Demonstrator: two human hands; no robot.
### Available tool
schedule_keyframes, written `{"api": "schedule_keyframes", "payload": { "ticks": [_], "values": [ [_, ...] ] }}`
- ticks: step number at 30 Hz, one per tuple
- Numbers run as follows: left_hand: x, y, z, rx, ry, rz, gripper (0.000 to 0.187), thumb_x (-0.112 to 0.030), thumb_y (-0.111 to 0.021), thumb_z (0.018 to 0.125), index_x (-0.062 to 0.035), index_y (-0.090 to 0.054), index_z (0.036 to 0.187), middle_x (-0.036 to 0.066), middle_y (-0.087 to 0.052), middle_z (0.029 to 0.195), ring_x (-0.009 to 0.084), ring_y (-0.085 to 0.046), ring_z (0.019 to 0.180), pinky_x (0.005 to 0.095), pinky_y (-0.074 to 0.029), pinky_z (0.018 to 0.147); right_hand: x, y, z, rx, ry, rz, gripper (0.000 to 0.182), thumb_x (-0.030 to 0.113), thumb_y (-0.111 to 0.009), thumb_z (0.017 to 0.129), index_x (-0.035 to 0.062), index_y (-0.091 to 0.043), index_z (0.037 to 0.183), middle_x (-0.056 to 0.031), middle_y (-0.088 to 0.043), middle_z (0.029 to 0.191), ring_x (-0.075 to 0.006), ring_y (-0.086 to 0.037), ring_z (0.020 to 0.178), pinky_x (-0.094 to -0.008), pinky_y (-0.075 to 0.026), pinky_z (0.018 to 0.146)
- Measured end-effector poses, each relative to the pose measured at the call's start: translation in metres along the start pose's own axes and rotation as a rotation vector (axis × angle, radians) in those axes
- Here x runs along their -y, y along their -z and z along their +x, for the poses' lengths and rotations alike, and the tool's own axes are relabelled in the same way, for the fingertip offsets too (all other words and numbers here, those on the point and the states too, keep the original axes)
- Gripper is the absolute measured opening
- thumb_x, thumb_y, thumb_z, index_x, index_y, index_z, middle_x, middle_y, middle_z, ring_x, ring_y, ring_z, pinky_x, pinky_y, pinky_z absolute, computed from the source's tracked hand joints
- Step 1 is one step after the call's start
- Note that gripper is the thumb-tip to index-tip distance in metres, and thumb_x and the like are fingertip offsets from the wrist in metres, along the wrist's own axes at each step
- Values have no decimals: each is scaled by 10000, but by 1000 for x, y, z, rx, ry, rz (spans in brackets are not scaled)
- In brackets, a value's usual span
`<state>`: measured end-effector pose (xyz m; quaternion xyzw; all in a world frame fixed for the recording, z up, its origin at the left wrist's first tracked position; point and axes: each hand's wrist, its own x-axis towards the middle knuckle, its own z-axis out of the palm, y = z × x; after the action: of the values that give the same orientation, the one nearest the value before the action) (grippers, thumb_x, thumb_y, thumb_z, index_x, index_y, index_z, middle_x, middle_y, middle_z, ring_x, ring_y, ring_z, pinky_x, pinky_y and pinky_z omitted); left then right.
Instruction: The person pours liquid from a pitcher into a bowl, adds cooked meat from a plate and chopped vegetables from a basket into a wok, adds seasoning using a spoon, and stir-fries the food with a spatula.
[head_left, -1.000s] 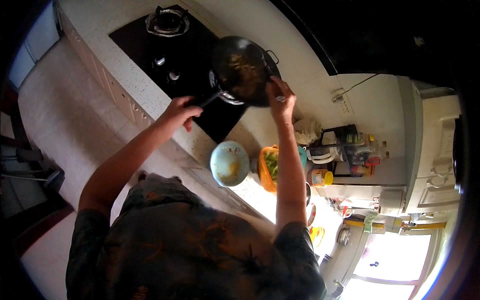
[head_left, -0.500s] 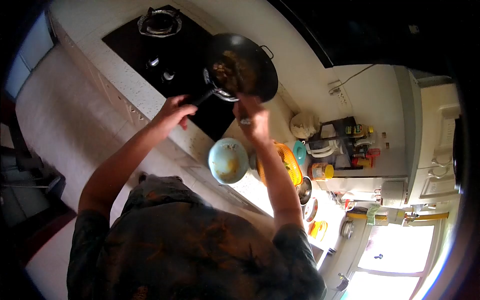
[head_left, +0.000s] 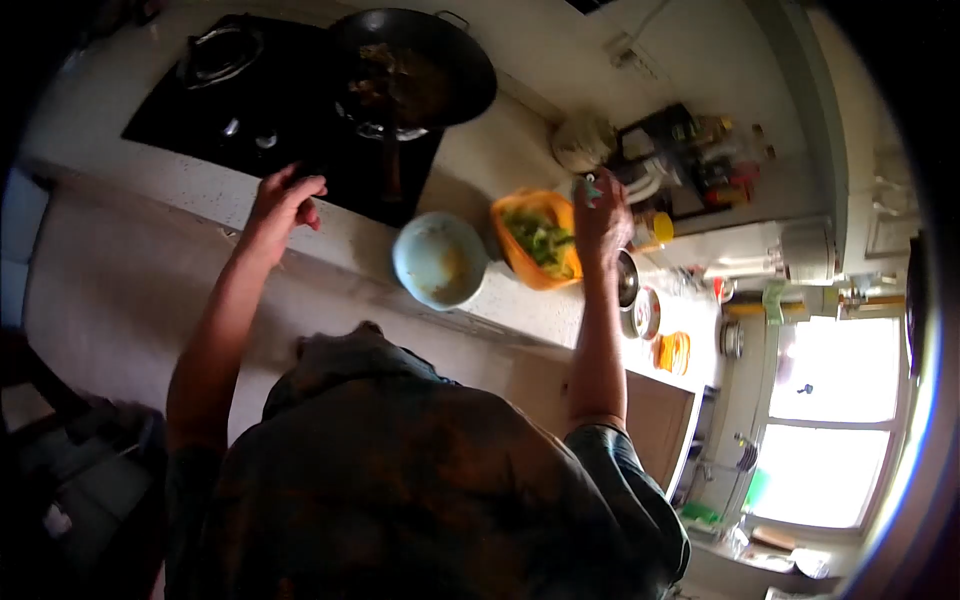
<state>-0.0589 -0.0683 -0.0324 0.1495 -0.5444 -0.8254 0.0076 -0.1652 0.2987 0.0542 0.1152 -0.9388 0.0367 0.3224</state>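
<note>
My left hand hangs in the air before the hob's front edge, fingers loosely bent and apart, holding nothing. My right hand is beside an orange basket of green vegetables. Its fingers look curled in at a small teal item, mostly hidden by the hand; blur hides the exact grip. On the hob, a black wok holds browned food. A brown handle sticks out over its near rim. Between hob and basket stands a pale blue bowl with yellowish residue.
The black hob has a second burner at left. Beyond my right hand are a yellow-lidded jar, a rack with bottles and a pale round container. Dishes stand farther along the counter, towards a window.
My left hand has come off the wok's handle and moved back. My right hand has left the wok and swung right, past the basket. The view has turned to the right.
</note>
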Motion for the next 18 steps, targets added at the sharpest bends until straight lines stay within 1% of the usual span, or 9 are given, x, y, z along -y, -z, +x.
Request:
{"api": "schedule_keyframes", "payload": {
  "ticks": [2,3,4,5,8,10,12,16,18],
  "values": [
    [-2,-3,-1,-13,-9,-11,304,-149,-613,794,-11,-545,1056,50,-555,784,64,-464,489,254,-456,473,-36,21,-8,190,-322,-143,415,309,-545,786,7,-553,1071,-178,-592,940,-325,-567,864,-421,-449,739],
    [0,-2,0,-14,-3,-5,329,-140,-614,795,-6,-537,1085,55,-553,792,63,-457,490,258,-454,476,-72,4,-28,64,-298,-181,425,315,-538,768,0,-552,1053,-189,-595,933,-356,-560,858,-457,-437,743],
    [0,-2,0,-4,-8,-10,340,-139,-614,794,-5,-533,1096,56,-552,793,65,-459,496,260,-453,478,-108,-12,-48,71,-258,-298,407,287,-566,760,-8,-548,1040,-167,-614,814,-327,-601,704,-434,-470,632],
    [-2,-3,-1,-9,-11,1,348,-143,-615,794,-6,-530,1103,55,-551,793,66,-461,501,260,-452,479,-143,-28,-65,204,-308,-136,394,290,-582,764,-20,-550,1006,-153,-612,738,-293,-598,599,-403,-474,533],
    [-3,-4,-3,-6,-11,27,283,-161,-617,796,-34,-544,1038,42,-552,796,69,-461,521,260,-445,485,-113,-4,-73,582,-796,227,383,313,-619,778,-41,-562,912,-118,-589,577,-184,-556,382,-287,-439,307],
    [-2,-5,-3,-5,-8,42,212,-174,-617,797,-61,-560,966,31,-553,799,71,-460,537,260,-437,491,-107,-8,-81,651,-961,557,361,308,-623,779,-39,-565,862,-137,-600,614,-194,-573,405,-291,-462,318],
    [-3,-4,-3,-1,5,42,204,-178,-620,793,-64,-561,951,33,-555,801,73,-460,538,259,-438,494,-115,-22,-90,628,-1111,801,277,225,-597,779,-41,-553,843,-141,-587,606,-205,-574,408,-306,-471,331],
    [-1,-1,-1,-19,-10,26,343,-177,-622,792,-17,-538,1084,44,-549,792,67,-470,508,254,-456,477,-134,-37,-95,642,-1045,956,211,156,-549,771,-48,-544,824,-137,-566,581,-216,-582,419,-329,-492,352],
    [-1,-3,-1,0,-8,35,329,-178,-621,792,-19,-542,1070,39,-551,786,62,-467,494,247,-456,466,-112,-15,-85,441,-1085,914,187,124,-520,759,-57,-535,800,-141,-554,572,-233,-585,422,-339,-501,344]
  ]
}}
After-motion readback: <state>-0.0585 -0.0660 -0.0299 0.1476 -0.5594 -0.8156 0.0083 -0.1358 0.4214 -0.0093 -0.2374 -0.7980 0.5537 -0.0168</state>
